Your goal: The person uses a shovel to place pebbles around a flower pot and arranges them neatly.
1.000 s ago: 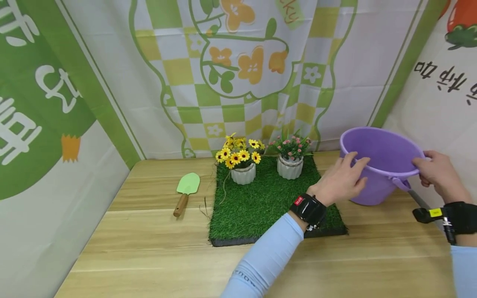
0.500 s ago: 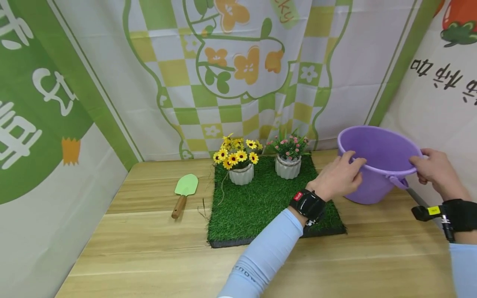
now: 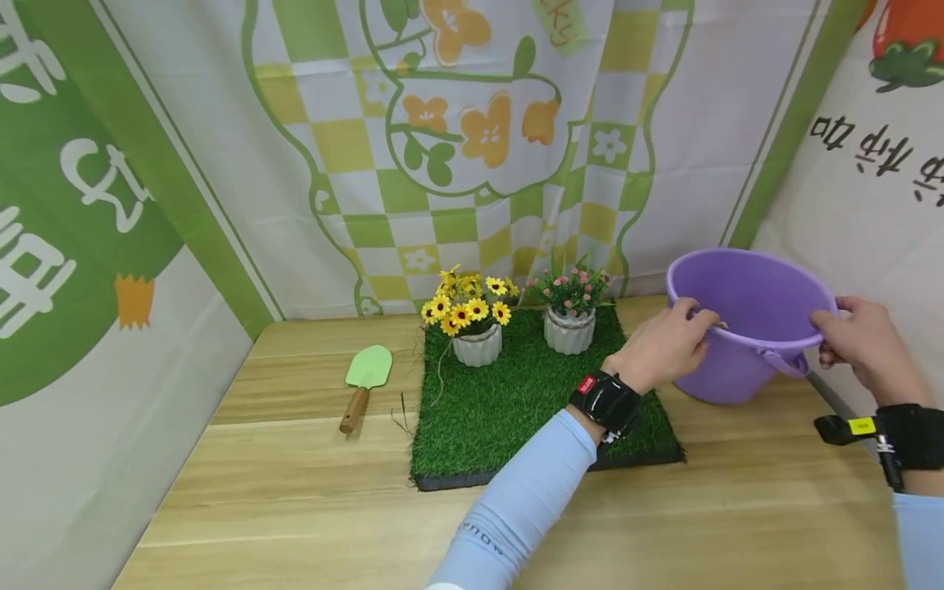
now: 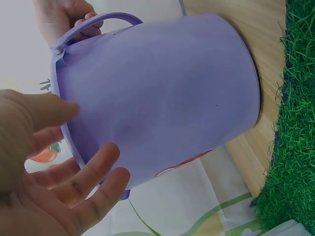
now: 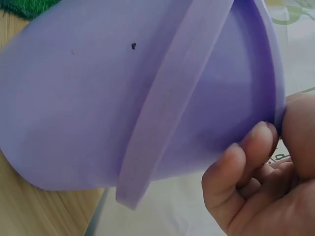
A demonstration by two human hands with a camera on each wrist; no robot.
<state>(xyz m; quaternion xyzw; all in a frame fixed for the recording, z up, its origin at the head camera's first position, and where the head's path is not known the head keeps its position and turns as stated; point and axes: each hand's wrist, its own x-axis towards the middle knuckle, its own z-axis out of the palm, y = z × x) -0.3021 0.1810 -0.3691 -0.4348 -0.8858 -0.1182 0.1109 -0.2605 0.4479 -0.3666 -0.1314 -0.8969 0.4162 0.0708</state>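
A purple bucket (image 3: 737, 360) stands at the right of the wooden table, its rim wide and its handle (image 5: 167, 98) hanging down the near side. My left hand (image 3: 660, 344) holds the rim on the left. In the left wrist view the thumb (image 4: 64, 109) lies outside, a finger passes behind the rim, and the other fingers spread loosely near the wall. On the opposite side, my right hand (image 3: 866, 344) pinches the rim, thumb on top and fingers curled beneath. The bottom of the bucket's inside is hidden.
Left of the bucket lies an artificial grass mat (image 3: 509, 418) bearing a pot of yellow flowers (image 3: 478, 346) and a pot of pink flowers (image 3: 569, 329). Further left is a green trowel (image 3: 369, 366) with a wooden handle. Printed cloth (image 3: 472, 221) hangs behind the table (image 3: 295, 492).
My left fingers, more spread before, have drawn in on the bucket's rim. The right hand keeps its hold, and the bucket stays nearly in place. The head view has shifted slightly.
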